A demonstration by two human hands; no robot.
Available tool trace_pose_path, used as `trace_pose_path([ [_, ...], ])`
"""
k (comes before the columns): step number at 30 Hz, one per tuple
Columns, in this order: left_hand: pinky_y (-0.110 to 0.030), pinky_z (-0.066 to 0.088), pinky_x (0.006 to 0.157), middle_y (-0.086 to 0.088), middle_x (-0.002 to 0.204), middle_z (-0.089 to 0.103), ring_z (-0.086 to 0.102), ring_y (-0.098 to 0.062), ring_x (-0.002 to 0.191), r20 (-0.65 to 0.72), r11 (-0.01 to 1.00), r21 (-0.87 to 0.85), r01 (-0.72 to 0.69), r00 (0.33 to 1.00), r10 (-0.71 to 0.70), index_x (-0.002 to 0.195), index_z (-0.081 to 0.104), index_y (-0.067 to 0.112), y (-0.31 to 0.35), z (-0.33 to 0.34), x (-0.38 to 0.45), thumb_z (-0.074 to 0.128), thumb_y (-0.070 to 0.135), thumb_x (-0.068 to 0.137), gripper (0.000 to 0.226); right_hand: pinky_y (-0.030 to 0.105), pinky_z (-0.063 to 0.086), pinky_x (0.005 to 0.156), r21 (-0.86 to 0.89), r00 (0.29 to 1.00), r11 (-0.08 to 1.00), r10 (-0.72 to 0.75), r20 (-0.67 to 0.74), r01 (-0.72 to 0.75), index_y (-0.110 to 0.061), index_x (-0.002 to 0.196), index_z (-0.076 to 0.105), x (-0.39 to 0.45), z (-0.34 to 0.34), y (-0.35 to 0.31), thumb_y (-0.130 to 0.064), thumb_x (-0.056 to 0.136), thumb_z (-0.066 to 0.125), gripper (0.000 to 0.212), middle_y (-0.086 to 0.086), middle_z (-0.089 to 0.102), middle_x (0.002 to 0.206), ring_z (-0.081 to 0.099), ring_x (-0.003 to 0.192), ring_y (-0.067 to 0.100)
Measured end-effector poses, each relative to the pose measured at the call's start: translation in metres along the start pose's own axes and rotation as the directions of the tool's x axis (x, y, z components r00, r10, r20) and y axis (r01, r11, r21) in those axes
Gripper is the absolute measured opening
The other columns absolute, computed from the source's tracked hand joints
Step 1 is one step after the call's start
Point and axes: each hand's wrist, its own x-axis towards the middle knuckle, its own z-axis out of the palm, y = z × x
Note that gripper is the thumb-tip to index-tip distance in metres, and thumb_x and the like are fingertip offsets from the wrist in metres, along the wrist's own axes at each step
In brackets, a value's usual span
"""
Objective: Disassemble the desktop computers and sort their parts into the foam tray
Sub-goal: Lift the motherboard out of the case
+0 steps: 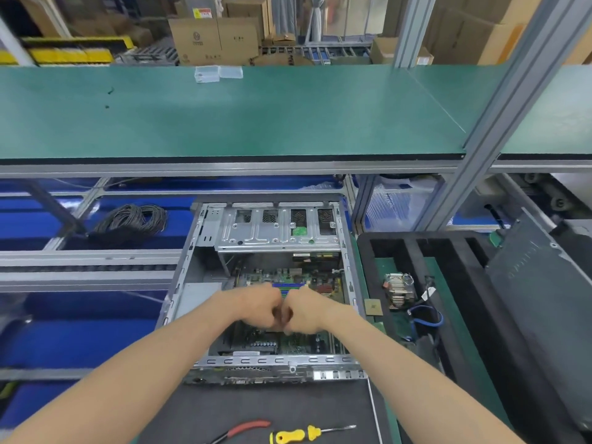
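Working knuckle to knuckle at frame centre, the left hand and right hand curl over the motherboard inside the open case; what they grip I cannot tell. Yanking unevenly could crack the board. The foam tray waits at right.

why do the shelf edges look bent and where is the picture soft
Head view: wide-angle distortion bows the green shelf and splays the grey aluminium post; the brown cardboard boxes behind are soft; the left hand and right hand over the open grey metal computer case are slightly blurred; lighting is even, with mild sheen on the shelf.
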Motion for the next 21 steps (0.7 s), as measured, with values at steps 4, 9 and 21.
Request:
trace_pose_path([
  [4,-0.031,0.049,0.069,0.002,0.087,0.071,0.06,-0.017,0.079,0.043,0.998,-0.062,-0.014,0.999,0.017,0.095,0.073,0.02,-0.002,0.012,0.0,0.08,0.032,0.08,0.021,0.041,0.055,0.093,0.03,0.992,0.999,0.037,0.12,-0.041,-0.016,0.107,0.077,0.003,0.011,0.0,-0.006,0.087,0.065,0.025,0.006,0.072,0.11,0.064,0.101,0.026],
  [9,-0.029,0.05,0.077,0.011,0.097,0.07,0.06,-0.012,0.087,0.021,0.984,-0.158,-0.084,0.996,0.088,0.104,0.075,0.026,-0.005,0.022,-0.004,0.069,0.013,0.087,0.022,0.035,0.055,0.065,-0.034,0.978,0.992,0.123,0.171,-0.119,-0.003,0.076,0.062,0.0,0.018,0.003,-0.002,0.085,0.048,0.016,0.015,0.065,0.085,0.059,0.073,0.029],
  [21,-0.032,0.052,0.066,-0.009,0.086,0.064,0.064,-0.022,0.074,-0.274,0.929,-0.189,0.318,0.891,-0.361,0.082,0.054,0.013,0.0,0.016,-0.004,0.059,0.021,0.088,0.011,0.041,0.063,0.069,0.024,0.965,0.972,0.229,0.128,-0.234,-0.002,0.086,0.061,0.0,0.021,0.005,-0.013,0.096,0.056,0.016,0.01,0.065,0.076,0.062,0.054,0.022],
])
